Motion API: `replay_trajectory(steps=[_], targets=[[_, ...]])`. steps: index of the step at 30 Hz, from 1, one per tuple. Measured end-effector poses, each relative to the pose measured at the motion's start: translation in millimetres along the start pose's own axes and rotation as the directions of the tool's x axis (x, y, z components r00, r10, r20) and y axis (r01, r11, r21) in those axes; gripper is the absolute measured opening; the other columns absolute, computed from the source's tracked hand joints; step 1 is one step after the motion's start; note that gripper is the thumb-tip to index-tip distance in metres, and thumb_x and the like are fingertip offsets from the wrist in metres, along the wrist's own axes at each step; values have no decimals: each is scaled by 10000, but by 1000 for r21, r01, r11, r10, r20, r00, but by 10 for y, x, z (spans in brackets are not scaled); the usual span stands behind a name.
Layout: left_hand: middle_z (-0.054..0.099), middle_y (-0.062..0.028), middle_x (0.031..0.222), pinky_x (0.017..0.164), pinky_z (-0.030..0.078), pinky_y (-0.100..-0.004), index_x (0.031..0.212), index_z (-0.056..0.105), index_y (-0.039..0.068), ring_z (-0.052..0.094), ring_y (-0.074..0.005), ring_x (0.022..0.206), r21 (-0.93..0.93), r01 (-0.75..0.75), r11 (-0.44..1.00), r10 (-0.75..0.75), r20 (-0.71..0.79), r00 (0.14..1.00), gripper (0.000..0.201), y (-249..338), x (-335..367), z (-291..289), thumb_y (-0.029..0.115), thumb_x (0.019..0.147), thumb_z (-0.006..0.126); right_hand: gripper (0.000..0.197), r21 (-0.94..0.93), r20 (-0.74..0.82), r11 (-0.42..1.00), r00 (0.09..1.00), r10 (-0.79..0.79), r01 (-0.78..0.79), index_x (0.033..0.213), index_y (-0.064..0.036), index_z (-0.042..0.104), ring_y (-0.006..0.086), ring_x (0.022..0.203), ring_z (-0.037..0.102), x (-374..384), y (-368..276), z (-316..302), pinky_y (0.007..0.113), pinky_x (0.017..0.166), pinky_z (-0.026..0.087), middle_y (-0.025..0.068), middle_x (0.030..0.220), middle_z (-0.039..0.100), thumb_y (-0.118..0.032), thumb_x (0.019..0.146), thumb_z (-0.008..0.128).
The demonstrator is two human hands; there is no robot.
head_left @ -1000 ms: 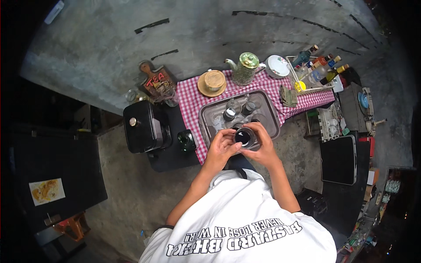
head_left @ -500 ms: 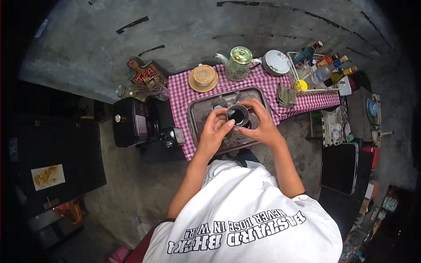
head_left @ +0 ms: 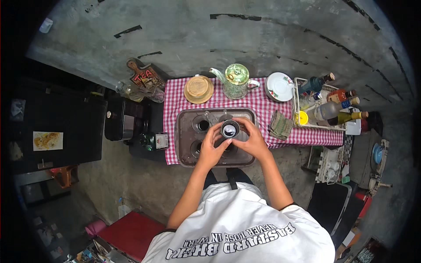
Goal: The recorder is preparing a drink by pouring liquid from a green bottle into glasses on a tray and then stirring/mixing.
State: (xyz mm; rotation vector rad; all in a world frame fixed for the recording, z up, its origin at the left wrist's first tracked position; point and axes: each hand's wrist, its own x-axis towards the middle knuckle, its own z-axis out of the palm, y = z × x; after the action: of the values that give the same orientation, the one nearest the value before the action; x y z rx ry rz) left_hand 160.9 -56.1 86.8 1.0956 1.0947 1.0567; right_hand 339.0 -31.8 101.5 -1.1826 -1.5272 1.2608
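Note:
A round glass cup (head_left: 230, 129) with dark liquid in it is held between both hands, above a brown tray (head_left: 186, 117). My left hand (head_left: 212, 147) grips its left side, with the thumb at the near edge. Curled round its right side is my right hand (head_left: 251, 139). A pale reflection shows on the liquid. On the tray, a clear glass cup (head_left: 202, 125) with dark contents stands left of the held one. Nearer me is another glass cup (head_left: 196, 148), partly covered by my left hand. Further glassware behind and below the held cup is mostly hidden.
A red checked cloth (head_left: 175, 94) lies under the tray. Behind stand a wooden-lidded pot (head_left: 198, 89), a green teapot (head_left: 237, 83) and stacked plates (head_left: 280, 87). To the right are a folded cloth (head_left: 280, 125) and a wire basket (head_left: 319, 126) of bottles.
The view has shifted, bringing more of the tray into sight. Both hands still hold the cup, which now shows more squarely from above, with a larger pale reflection on its liquid.

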Motion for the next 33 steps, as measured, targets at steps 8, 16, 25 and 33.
replay_trajectory(steps=[8, 16, 25, 33], targets=[[540, -151, 1317, 1016, 447, -356, 1353, 435, 2, 539, -234, 1223, -30, 82, 996, -83, -35, 996, 543, -342, 146, -58, 34, 872, 685, 640, 1, 27, 993, 992, 121, -121, 1331, -47, 529, 208, 1175, 589, 95, 376, 60, 347, 1008, 488, 111, 1285, 592, -85, 750, 795], [527, -155, 1344, 987, 467, -338, 1343, 436, -2, 531, -241, 1242, -60, 77, 995, -82, -82, 993, 515, -620, 220, -81, 35, 886, 671, 628, -42, 19, 992, 993, 117, -116, 1322, -36, 543, 240, 1149, 604, 173, 582, 121, 344, 958, 514, 144, 1253, 604, -133, 759, 805], [501, -154, 1372, 974, 463, -337, 1346, 433, 4, 508, -242, 1274, -78, 114, 990, -120, -73, 990, 509, -730, 239, -140, 50, 895, 665, 621, -90, -15, 989, 993, 118, -118, 1304, -42, 566, 224, 1053, 636, 174, 637, 161, 328, 885, 522, 148, 1206, 629, -167, 748, 813], [484, -188, 1390, 988, 451, -347, 1390, 410, 22, 497, -274, 1286, -92, 104, 990, -109, -53, 993, 538, -720, 256, -172, 86, 914, 652, 617, -101, -48, 991, 995, 82, -86, 1292, -46, 577, 171, 1013, 635, 176, 755, 209, 287, 833, 504, 112, 1174, 658, -142, 733, 820]])
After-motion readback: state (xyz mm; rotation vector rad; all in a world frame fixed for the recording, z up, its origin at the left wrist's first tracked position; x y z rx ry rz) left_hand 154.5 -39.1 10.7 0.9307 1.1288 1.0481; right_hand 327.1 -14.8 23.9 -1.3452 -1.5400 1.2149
